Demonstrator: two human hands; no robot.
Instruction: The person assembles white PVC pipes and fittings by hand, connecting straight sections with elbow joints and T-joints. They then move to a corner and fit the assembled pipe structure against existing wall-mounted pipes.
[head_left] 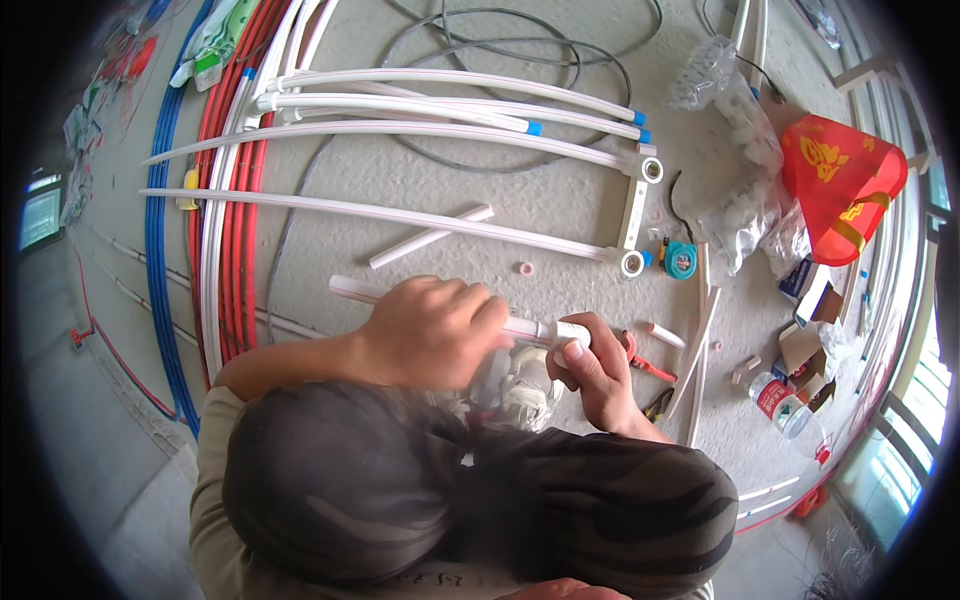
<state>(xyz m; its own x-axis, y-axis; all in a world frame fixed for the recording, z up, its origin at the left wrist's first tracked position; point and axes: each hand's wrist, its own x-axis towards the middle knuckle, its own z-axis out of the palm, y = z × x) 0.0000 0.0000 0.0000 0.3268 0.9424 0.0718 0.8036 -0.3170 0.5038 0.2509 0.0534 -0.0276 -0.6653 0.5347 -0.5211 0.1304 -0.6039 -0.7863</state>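
Observation:
My left hand is closed around a short white plastic pipe that runs left to right at the middle of the view. My right hand pinches a white fitting on the pipe's right end, thumb on top. Just below the hands lies a bag of white fittings. My knees in camouflage trousers fill the lower part of the view and hide the floor beneath the hands.
Long white pipes with blue caps lie on the concrete floor, joined by a white bracket. Red and blue pipes curve along the left. A red bag, clear bags of fittings, red-handled pliers, a teal tape measure and a water bottle lie right.

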